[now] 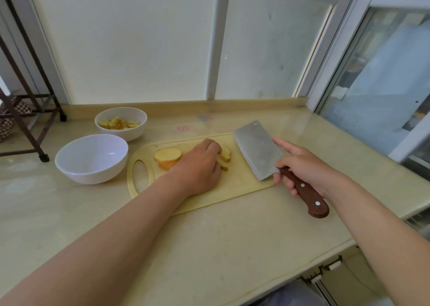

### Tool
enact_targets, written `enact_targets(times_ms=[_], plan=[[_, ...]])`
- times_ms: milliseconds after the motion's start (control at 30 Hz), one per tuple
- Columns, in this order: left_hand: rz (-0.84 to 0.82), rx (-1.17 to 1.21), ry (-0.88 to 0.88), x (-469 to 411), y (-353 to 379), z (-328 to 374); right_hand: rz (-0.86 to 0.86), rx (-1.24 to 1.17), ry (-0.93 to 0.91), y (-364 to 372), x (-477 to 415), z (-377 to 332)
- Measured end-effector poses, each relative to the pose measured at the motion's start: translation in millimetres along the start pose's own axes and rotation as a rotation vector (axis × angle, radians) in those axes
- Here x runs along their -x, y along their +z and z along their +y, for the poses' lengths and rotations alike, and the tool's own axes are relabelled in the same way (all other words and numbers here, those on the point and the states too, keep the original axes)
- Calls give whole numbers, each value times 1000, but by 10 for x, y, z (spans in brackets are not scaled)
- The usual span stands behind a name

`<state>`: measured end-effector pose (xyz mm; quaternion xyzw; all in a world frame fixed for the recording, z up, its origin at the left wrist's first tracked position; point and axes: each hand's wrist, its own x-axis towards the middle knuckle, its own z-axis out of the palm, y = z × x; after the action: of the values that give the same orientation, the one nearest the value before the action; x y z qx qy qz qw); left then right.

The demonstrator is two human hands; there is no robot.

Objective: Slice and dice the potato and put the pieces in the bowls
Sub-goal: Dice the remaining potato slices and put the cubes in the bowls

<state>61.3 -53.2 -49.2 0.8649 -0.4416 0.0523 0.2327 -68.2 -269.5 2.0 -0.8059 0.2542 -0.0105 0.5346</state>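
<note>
Safety asks the left hand [200, 163], curled on the potato slices [225, 157], to tuck its fingertips before the right hand [304, 170], gripping the cleaver [258, 149] at 3 o'clock, chops.

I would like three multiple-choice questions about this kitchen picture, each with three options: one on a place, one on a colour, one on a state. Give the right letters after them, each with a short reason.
1. Which bowl holds potato pieces?
A. the near bowl
B. the far bowl
C. both

2. What colour is the handle of the cleaver?
A. black
B. brown
C. white

3. What is the right hand doing?
A. resting flat on the counter
B. lifting a bowl
C. gripping the cleaver

1 B: yellow pieces lie in the far bowl; the near bowl shows only white inside.
2 B: the handle is reddish-brown.
3 C: its fingers curl round the handle.
</note>
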Motion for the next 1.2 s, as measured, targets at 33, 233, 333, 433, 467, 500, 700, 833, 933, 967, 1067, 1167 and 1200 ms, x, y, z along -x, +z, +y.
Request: enact_targets(times_ms=[33,233,333,433,467,500,700,833,933,967,1067,1167,1200], plan=[[-48,-13,-13,-8,-1,10,-19,-11,7,13,-13,13],[-192,-58,-41,-36,3,26,-100,-58,30,91,-98,32],[-192,-53,-38,-44,-8,32,-115,-83,35,114,-121,49],[-163,-5,-43,-49,-8,12,-144,-83,32,127,-126,43],[-154,19,-45,-52,-7,2,-163,-81,28,127,-122,40],[-144,38,-44,-51,-3,-6,-183,-78,25,128,-117,39],[-51,53,-2,-41,34,-44,-276,-62,44,41,-115,20],[-61,41,62,-38,15,-18,-292,-59,49,18,-125,16],[-38,49,109,-30,15,-2,-283,-49,39,25,-119,11],[-23,54,111,-24,17,-6,-277,-42,33,30,-114,5],[5,55,126,-15,33,-28,-260,-11,16,23,-98,-30],[7,63,141,-17,32,-20,-267,47,14,-28,-79,-70],[8,65,141,-20,31,-20,-268,66,16,-43,-65,-85]])
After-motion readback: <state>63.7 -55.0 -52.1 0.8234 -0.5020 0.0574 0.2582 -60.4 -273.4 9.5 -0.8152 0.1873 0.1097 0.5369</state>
